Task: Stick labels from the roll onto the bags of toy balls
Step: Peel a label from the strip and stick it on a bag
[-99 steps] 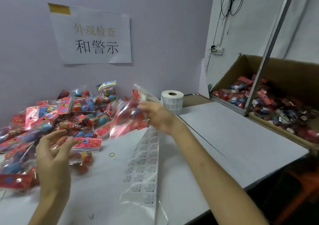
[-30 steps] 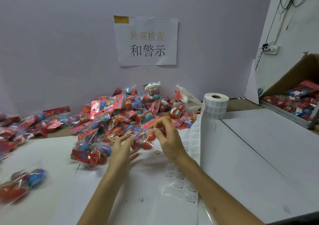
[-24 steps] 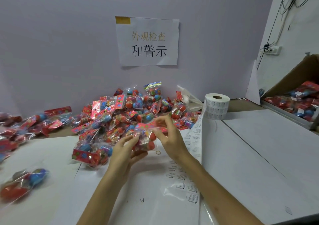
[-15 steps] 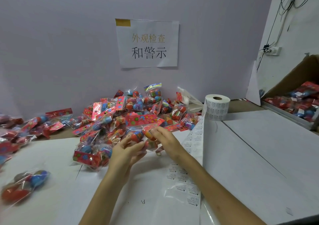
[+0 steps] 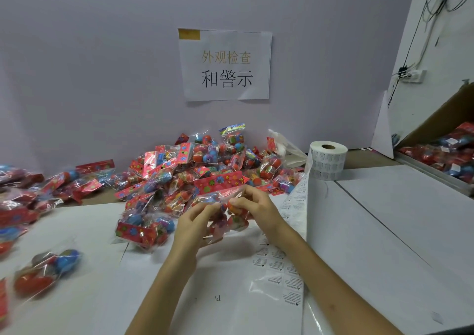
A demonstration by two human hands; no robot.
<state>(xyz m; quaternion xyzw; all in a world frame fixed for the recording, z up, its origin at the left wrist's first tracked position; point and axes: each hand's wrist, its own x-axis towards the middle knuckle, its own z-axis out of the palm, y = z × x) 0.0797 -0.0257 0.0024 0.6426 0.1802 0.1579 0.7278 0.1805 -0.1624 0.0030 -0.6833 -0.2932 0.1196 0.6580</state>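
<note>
Your left hand point(image 5: 195, 224) and right hand point(image 5: 256, 206) both curl their fingers round one bag of toy balls point(image 5: 221, 197), at the near edge of the pile of bags point(image 5: 205, 162). The label strip point(image 5: 292, 221) trails from the label roll point(image 5: 327, 164) toward you along a board's edge, with bare white worktop point(image 5: 384, 232) to its right. The wall sign point(image 5: 225, 65) reads 外观检查 和警示.

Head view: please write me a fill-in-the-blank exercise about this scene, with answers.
The left hand and right hand hold one bag with a ____ header card.
The label roll stands to the ____ of the bag pile.
The paper sign hangs on the ____.
Answers: red; right; wall.
</note>
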